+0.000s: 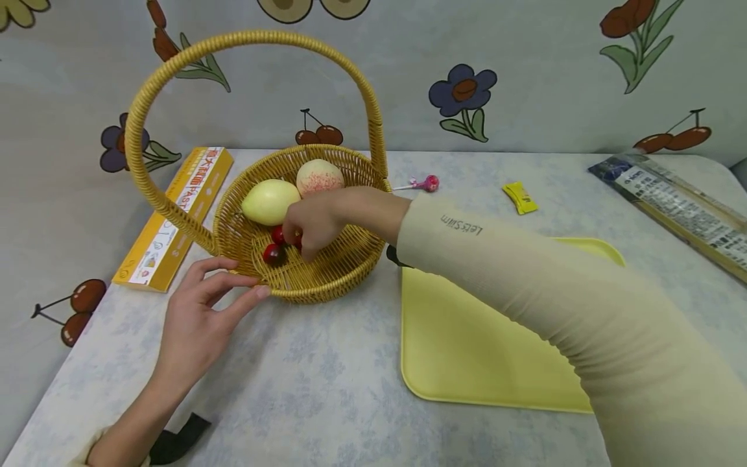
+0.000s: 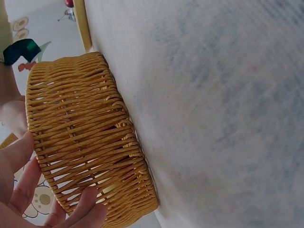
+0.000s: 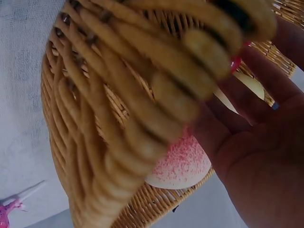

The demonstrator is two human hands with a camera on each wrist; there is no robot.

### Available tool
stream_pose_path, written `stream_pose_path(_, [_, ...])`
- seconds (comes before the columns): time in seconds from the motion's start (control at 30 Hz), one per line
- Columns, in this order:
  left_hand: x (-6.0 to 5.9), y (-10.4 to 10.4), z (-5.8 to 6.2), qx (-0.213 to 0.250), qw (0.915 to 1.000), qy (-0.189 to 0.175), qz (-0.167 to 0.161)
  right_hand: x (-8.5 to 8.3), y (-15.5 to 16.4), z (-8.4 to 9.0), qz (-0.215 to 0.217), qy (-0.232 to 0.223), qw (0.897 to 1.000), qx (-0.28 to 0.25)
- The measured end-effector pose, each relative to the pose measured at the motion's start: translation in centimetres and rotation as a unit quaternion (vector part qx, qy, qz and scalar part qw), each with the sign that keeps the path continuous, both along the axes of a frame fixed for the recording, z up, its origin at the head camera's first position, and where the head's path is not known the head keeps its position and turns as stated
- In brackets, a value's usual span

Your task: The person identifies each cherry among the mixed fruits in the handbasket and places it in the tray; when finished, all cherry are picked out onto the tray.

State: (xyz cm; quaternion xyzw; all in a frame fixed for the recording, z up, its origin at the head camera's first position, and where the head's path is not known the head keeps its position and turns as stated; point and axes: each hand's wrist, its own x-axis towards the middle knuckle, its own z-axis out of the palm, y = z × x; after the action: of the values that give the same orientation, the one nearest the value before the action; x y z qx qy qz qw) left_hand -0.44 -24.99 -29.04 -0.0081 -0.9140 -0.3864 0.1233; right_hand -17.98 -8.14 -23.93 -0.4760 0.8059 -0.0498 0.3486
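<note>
Head: left hand (image 1: 198,318) grips basket (image 1: 318,296) rim; right hand (image 1: 318,222) inside, cherries (image 1: 274,255) by its fingers, yellow fruit (image 1: 268,202) and peach (image 1: 320,176) just past them. Left wrist: fingers on the basket's outer wall. Right wrist: fingertips hidden, can't tell if grasping.

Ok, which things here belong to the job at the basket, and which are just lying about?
In the job, it seems:
basket
left hand, at its rim
right hand, inside it
cherries
yellow fruit
peach

Probably just lying about:
yellow tray
orange box
lollipop
wrapped candy
long packet
</note>
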Motion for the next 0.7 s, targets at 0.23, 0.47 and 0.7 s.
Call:
stream_pose_path(0.23, [0.0,0.0,0.0,-0.007,1.0,0.005,-0.001,0.3,-0.3,-0.5,0.006,0.009,1.0,-0.004])
stream_pose_path(0.47, [-0.1,0.0,0.1,-0.002,1.0,0.005,-0.003,0.4,-0.5,-0.9,0.002,0.003,1.0,-0.005])
stream_pose_path(0.7, [0.0,0.0,0.1,-0.004,1.0,0.002,-0.002,0.4,-0.5,-1.3,-0.001,-0.005,1.0,0.022])
